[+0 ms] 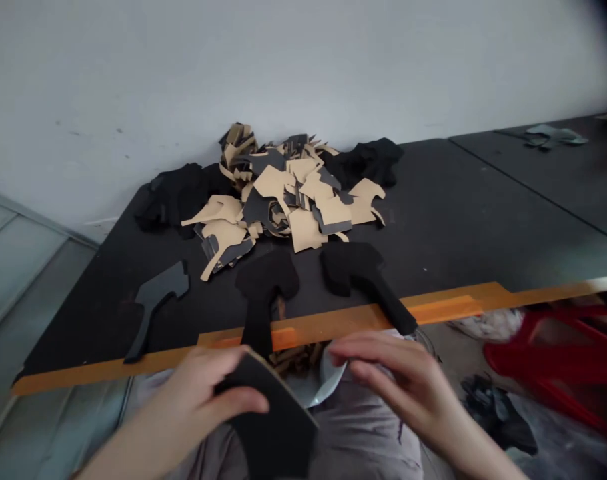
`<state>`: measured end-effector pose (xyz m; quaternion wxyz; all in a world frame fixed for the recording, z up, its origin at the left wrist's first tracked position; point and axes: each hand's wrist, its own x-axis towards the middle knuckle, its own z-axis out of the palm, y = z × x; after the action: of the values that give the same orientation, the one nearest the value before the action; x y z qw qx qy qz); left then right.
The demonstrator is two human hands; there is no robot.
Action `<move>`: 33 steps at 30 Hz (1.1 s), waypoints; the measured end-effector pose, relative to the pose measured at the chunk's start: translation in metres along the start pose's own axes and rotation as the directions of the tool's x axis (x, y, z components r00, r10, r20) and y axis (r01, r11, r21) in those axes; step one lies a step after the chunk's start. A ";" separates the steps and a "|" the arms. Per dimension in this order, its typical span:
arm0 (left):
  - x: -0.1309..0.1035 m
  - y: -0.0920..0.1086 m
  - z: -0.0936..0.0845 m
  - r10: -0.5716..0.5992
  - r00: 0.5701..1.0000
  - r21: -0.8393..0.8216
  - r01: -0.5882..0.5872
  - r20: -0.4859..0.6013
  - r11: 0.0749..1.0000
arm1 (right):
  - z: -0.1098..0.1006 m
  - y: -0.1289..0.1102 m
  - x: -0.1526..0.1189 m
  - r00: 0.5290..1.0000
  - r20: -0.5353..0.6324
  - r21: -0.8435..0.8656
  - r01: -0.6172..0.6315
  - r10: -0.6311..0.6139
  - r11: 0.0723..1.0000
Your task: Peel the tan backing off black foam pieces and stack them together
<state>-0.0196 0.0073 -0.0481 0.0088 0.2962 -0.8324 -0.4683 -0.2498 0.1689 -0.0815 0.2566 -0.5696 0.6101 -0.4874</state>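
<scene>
My left hand (pixel 208 387) grips a flat black foam-like cutout (pixel 276 420) by its upper edge, thumb on the near face. A thin tan layer shows along its edge. My right hand (pixel 398 373) is to the right of it, fingers loosely bent and apart, with nothing clearly held. Below and between the hands, a pale container (pixel 326 390) with brown scraps (pixel 298 360) is partly hidden. On the table's near side lie a thin dark axe-shaped cutout (pixel 158 300), a thicker black axe-shaped piece (pixel 266 280) and another thick black piece (pixel 363 270) with its handle over the edge.
A heap of tan and black cutouts (pixel 308 193) covers the middle of the black table (pixel 463 213), with dark piles (pixel 178 193) beside it. Orange tape (pixel 333 327) runs along the front edge. A red plastic object (pixel 548 353) is at the lower right. Behind stands a pale wall (pixel 283 67).
</scene>
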 end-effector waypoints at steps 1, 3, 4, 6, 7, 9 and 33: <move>0.008 0.010 0.014 -0.014 0.996 0.033 0.011 0.084 0.999 | 0.008 -0.003 0.003 0.997 0.070 0.077 -0.025 0.020 0.997; 0.028 0.024 0.036 0.040 0.997 0.054 -0.043 0.062 0.998 | 0.018 -0.004 0.010 0.993 0.105 0.155 -0.074 0.058 0.985; 0.037 0.028 0.043 0.053 0.995 0.061 -0.058 0.079 0.996 | 0.020 -0.002 0.013 0.991 0.091 0.178 -0.112 0.097 0.978; 0.051 0.033 0.050 0.093 0.989 0.049 -0.099 0.118 0.994 | 0.019 0.004 0.015 0.973 0.087 0.229 -0.227 0.212 0.947; 0.055 0.034 0.050 0.112 0.984 0.041 -0.119 0.142 0.992 | 0.017 0.007 0.015 0.960 0.100 0.253 -0.277 0.260 0.927; 0.061 0.036 0.049 0.151 0.975 0.039 -0.160 0.162 0.986 | 0.012 0.011 0.013 0.947 0.123 0.258 -0.319 0.296 0.912; 0.033 0.030 0.060 0.790 0.601 0.549 -0.704 0.121 0.451 | 0.044 0.069 -0.020 0.757 0.423 0.629 -0.640 0.498 0.440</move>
<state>-0.0792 0.0488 -0.0671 0.1930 -0.0771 -0.9689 -0.1345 -0.2380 0.1662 -0.1651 0.6664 -0.2132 0.4859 -0.5238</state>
